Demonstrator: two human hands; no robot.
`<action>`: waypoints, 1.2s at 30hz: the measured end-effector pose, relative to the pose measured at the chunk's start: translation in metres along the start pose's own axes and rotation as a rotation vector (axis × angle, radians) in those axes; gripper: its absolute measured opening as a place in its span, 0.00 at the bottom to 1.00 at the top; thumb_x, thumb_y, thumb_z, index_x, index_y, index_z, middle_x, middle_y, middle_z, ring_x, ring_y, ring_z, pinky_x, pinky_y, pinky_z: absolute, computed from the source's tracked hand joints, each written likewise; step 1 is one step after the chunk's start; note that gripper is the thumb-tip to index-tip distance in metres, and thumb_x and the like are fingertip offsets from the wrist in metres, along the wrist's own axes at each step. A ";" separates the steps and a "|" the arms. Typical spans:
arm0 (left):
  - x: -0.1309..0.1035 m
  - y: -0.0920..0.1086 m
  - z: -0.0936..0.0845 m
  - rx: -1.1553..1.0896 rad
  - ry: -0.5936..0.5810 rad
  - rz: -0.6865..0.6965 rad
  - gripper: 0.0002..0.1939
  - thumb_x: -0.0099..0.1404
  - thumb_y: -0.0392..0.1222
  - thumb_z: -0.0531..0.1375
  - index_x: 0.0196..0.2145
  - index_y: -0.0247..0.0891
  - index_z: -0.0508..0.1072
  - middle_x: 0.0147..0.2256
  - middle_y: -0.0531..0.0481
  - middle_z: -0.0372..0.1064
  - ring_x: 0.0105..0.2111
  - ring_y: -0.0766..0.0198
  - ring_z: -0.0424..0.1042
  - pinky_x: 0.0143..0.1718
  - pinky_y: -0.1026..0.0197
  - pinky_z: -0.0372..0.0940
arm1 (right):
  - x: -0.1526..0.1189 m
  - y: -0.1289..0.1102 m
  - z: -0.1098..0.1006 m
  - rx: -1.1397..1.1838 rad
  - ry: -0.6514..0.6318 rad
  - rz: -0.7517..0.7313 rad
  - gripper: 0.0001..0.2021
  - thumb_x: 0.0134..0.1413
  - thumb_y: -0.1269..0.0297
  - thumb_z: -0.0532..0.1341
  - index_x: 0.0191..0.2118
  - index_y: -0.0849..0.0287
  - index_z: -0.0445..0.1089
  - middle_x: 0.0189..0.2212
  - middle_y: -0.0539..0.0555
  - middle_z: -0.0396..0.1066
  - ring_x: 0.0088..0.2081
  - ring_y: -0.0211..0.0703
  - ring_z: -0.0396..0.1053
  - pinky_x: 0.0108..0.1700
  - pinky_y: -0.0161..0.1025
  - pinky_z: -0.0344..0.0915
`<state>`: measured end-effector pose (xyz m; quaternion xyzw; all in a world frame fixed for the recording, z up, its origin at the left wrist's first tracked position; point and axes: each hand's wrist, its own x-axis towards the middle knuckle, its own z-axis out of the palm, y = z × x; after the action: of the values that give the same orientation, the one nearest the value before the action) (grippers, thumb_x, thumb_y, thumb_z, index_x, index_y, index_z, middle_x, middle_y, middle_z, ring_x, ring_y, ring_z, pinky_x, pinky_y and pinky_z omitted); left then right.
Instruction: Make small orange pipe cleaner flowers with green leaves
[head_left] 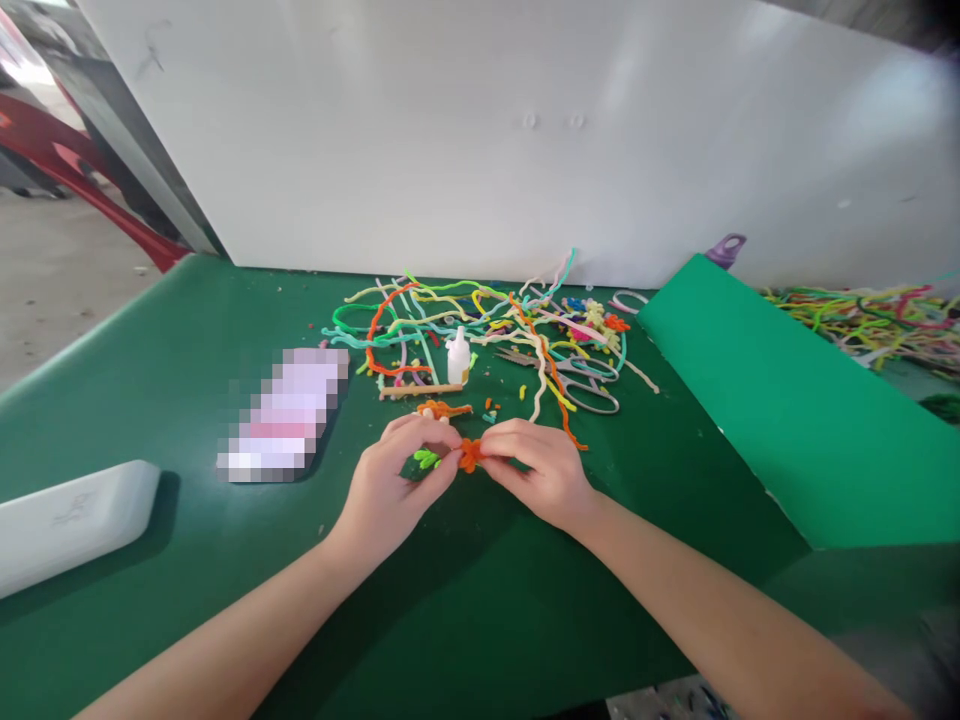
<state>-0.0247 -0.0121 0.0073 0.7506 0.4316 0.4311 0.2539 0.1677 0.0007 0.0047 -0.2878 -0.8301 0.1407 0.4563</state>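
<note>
Between my fingertips is a small orange pipe-cleaner flower [470,456]. My left hand [409,455] pinches it from the left and my right hand [536,465] from the right. Just behind my left hand lies another orange pipe-cleaner piece [446,409], partly hidden by the fingers. A bright green looped piece [427,459] shows beneath the left fingers. A small white glue bottle [458,358] stands upright a little farther back. Scissors [577,378] with grey handles rest to its right.
Tangled pipe cleaners [450,305] in many colours spread over the green table [225,580]. A blurred-out phone [289,415] and a white case [82,520] lie at left. At right a green board [795,410] leans before more pipe cleaners [870,325]. A white panel [480,140] rises behind.
</note>
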 end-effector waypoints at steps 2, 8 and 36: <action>0.002 0.001 -0.001 0.003 -0.019 0.039 0.04 0.61 0.34 0.55 0.34 0.39 0.68 0.34 0.48 0.72 0.37 0.61 0.71 0.47 0.54 0.63 | -0.001 0.001 -0.001 -0.027 -0.004 -0.018 0.06 0.56 0.73 0.58 0.38 0.58 0.69 0.34 0.54 0.73 0.36 0.36 0.71 0.38 0.34 0.69; 0.006 0.003 -0.002 0.076 -0.060 0.151 0.05 0.60 0.31 0.56 0.32 0.40 0.68 0.31 0.52 0.72 0.35 0.64 0.71 0.49 0.54 0.60 | -0.002 0.002 -0.004 -0.096 -0.027 -0.067 0.07 0.57 0.73 0.57 0.39 0.57 0.68 0.35 0.53 0.74 0.36 0.37 0.72 0.38 0.35 0.69; 0.005 -0.005 0.000 0.212 -0.010 0.168 0.05 0.64 0.34 0.54 0.34 0.42 0.69 0.33 0.52 0.75 0.34 0.63 0.71 0.47 0.54 0.60 | 0.008 -0.004 -0.008 0.194 -0.058 0.152 0.05 0.56 0.69 0.57 0.38 0.58 0.69 0.35 0.54 0.72 0.33 0.36 0.70 0.34 0.34 0.70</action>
<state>-0.0258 -0.0057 0.0055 0.8090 0.4091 0.3988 0.1383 0.1693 0.0026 0.0163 -0.3003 -0.8013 0.2626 0.4458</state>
